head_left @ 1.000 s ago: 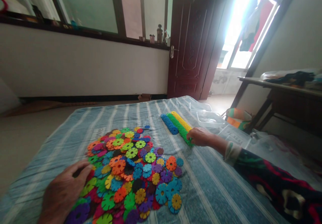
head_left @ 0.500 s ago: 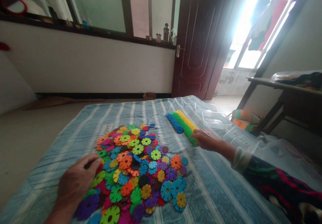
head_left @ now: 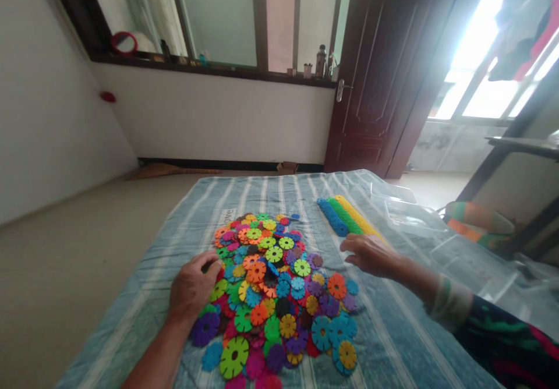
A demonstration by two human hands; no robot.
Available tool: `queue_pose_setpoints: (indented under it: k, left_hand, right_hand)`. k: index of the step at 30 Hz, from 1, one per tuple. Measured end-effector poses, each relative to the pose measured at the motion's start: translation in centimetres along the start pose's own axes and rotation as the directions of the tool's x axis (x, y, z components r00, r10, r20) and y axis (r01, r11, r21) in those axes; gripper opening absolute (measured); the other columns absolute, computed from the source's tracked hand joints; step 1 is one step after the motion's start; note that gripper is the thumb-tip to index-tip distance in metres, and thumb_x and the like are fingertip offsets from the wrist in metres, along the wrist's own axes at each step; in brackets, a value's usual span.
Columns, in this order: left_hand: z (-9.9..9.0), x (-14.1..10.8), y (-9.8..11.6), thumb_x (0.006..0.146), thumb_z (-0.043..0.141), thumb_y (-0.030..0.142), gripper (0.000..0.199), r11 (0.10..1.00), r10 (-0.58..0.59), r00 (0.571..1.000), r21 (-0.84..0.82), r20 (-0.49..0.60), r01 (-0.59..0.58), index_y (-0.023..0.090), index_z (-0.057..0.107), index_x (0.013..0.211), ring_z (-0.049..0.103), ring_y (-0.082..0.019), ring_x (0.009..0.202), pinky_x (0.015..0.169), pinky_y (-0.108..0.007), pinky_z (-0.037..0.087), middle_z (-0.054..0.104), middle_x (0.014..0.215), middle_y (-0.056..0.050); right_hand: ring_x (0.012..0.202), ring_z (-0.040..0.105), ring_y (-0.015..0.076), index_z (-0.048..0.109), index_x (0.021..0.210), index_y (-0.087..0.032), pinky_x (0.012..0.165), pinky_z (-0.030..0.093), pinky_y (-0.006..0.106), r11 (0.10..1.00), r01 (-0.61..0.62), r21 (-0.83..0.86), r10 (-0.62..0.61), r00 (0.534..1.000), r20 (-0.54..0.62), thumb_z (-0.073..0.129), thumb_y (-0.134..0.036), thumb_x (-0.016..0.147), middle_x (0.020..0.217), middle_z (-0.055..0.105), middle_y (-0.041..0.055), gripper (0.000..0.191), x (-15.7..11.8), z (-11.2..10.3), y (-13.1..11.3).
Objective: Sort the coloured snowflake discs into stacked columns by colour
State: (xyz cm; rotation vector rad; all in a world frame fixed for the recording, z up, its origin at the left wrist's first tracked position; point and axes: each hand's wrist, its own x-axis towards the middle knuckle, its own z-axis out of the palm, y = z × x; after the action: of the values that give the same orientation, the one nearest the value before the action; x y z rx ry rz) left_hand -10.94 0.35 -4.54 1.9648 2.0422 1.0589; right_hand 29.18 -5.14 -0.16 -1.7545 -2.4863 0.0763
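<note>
A heap of colourful notched plastic discs (head_left: 274,254) lies on the striped bed cover. At its left edge rests my left hand (head_left: 192,284), fingers curled toward the thumb; a red disc shows by the thumb tip, but what the fingers hold is hidden. To the right of the heap, my right hand (head_left: 367,255) hovers with fingers slightly apart and nothing visible in them. Just beyond it lie three rows of stacked discs side by side: a short blue row (head_left: 332,216), a green row (head_left: 345,214) and a yellow row (head_left: 354,213). My right hand partly covers the near ends of the rows.
Clear plastic containers (head_left: 413,217) stand on the right of the striped cover (head_left: 168,249), with a clear lid or tray (head_left: 474,267) nearer. Beyond the bed are a wall, a brown door (head_left: 371,86) and a broom (head_left: 170,169) on the floor.
My right hand has drawn back from the near end of the green row toward the heap, its fingers loosened. My left hand stays by the heap. The view has swung left.
</note>
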Motion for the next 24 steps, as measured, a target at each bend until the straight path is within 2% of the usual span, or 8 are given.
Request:
queue_pose_setpoints:
  k: [4,10,13,18,24]
  left_hand:
    - [-0.1,-0.1,0.3,0.070,0.047,0.041,0.031,1.000,-0.017,1.000,-0.004,0.017,0.017,0.021,0.069,0.080,0.068,-0.023,0.097,0.090,-0.030,0.050,0.074,0.104,-0.005]
    - [-0.2,-0.3,0.6,0.071,0.047,0.040,0.029,1.000,-0.011,1.000,-0.027,0.009,0.011,0.022,0.068,0.079,0.068,-0.022,0.097,0.091,-0.028,0.050,0.074,0.103,-0.005]
    - [-0.2,-0.4,0.6,0.070,0.048,0.040,0.027,0.999,0.002,1.000,-0.037,0.000,-0.002,0.022,0.068,0.077,0.068,-0.021,0.097,0.090,-0.027,0.050,0.074,0.103,-0.003]
    - [-0.1,-0.5,0.5,0.070,0.048,0.040,0.027,0.998,0.028,1.000,-0.051,-0.008,-0.028,0.022,0.067,0.076,0.068,-0.022,0.096,0.091,-0.028,0.049,0.075,0.100,-0.004]
    - [0.0,-0.5,0.3,0.071,0.048,0.039,0.026,0.999,0.021,1.000,-0.046,-0.002,-0.021,0.023,0.068,0.077,0.067,-0.021,0.097,0.090,-0.027,0.049,0.074,0.103,-0.003]
  right_hand:
    - [0.087,0.063,0.0178,0.069,0.100,-0.022,0.070,0.039,0.025,0.985,0.079,0.156,-0.084,0.996,0.030,0.061,-0.027,0.084,0.096,0.068,0.0052,0.018,2.7,0.5,-2.1]
    - [0.083,0.063,0.0155,0.070,0.095,-0.021,0.068,0.039,0.023,0.967,0.111,0.227,-0.098,0.993,-0.066,0.060,-0.023,0.083,0.092,0.069,0.0037,0.016,6.6,1.2,-5.1]
    - [0.087,0.063,0.0173,0.070,0.097,-0.021,0.068,0.040,0.024,0.977,0.074,0.198,-0.063,0.996,-0.062,0.059,-0.030,0.084,0.096,0.069,0.0051,0.019,8.3,1.0,-6.9]
    - [0.100,0.062,0.0232,0.067,0.109,-0.021,0.076,0.044,0.028,0.997,0.020,0.071,-0.021,1.000,0.022,0.054,-0.040,0.085,0.111,0.066,0.0096,0.033,10.6,0.1,-9.4]
    - [0.092,0.064,0.0247,0.072,0.092,-0.015,0.070,0.046,0.028,1.000,-0.008,0.023,0.006,0.994,0.109,0.059,-0.035,0.078,0.101,0.069,0.0141,0.028,11.8,0.0,-10.3]
